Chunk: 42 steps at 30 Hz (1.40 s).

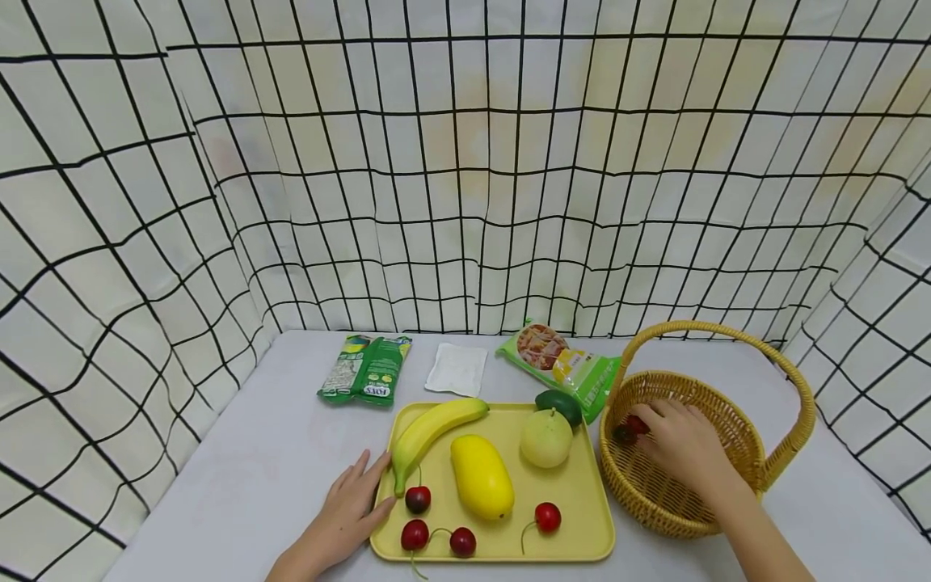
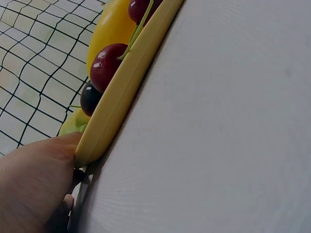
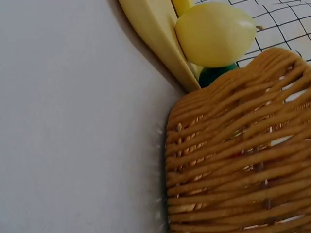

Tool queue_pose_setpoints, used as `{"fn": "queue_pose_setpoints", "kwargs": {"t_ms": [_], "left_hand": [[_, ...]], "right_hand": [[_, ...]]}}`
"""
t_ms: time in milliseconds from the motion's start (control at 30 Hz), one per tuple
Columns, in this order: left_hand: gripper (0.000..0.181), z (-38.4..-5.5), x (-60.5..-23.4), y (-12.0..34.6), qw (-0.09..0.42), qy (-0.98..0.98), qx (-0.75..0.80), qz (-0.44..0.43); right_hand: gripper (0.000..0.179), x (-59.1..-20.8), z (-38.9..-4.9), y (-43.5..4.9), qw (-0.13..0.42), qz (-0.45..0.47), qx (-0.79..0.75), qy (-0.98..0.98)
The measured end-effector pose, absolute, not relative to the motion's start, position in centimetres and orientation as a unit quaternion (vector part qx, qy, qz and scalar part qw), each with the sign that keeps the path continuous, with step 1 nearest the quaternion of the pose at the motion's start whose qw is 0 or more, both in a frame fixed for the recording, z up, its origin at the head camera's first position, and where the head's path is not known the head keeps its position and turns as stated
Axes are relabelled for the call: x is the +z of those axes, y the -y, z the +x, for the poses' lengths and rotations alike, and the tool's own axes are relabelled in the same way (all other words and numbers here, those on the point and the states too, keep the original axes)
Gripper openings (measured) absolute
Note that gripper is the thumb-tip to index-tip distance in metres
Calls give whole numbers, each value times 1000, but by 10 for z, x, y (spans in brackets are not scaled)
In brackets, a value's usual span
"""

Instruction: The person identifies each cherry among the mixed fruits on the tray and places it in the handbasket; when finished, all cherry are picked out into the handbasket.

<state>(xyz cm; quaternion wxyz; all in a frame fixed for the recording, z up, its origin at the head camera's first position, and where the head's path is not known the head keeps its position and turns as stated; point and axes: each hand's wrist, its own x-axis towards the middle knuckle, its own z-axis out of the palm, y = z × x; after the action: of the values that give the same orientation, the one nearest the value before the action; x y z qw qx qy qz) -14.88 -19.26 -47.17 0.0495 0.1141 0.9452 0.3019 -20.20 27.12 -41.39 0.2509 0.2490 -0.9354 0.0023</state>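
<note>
My left hand [image 1: 347, 511] rests at the left edge of a yellow tray [image 1: 553, 546], its fingers fairly straight and touching the rim. In the left wrist view the thumb side of that hand [image 2: 41, 177] meets the tray's corner. On the tray lie a banana [image 1: 433, 432], a yellow mango-like fruit [image 1: 482, 477], a pale green round fruit [image 1: 545, 439], a dark green fruit [image 1: 560, 404] and several cherries [image 1: 548, 517]. My right hand [image 1: 684, 440] reaches inside a wicker basket [image 1: 655, 517], its fingertips pinching a small dark red fruit [image 1: 634, 426], partly hidden.
Behind the tray lie a green snack packet [image 1: 367, 370], a white square packet [image 1: 456, 369] and a green-and-white food bag [image 1: 560, 364]. The basket's tall handle [image 1: 796, 404] arches over its right side. A white wall with black grid lines [image 1: 465, 186] encloses the table.
</note>
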Motion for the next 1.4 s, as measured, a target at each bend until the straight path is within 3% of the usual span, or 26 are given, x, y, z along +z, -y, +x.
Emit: {"fn": "queue_pose_setpoints", "kwargs": {"t_ms": [600,967,1400], "left_hand": [[65,-150,-472,193,50,-947,296,114],[65,-151,-473,193,54,-946,300,111],[66,-150,-471,193,61,-945,304,107]], "right_hand": [[27,-427,-207,-285,164,213,15,963],[28,-430,-207,-286,152,212,20,965],[35,-428,-204,-288,181,230,28,956]]}}
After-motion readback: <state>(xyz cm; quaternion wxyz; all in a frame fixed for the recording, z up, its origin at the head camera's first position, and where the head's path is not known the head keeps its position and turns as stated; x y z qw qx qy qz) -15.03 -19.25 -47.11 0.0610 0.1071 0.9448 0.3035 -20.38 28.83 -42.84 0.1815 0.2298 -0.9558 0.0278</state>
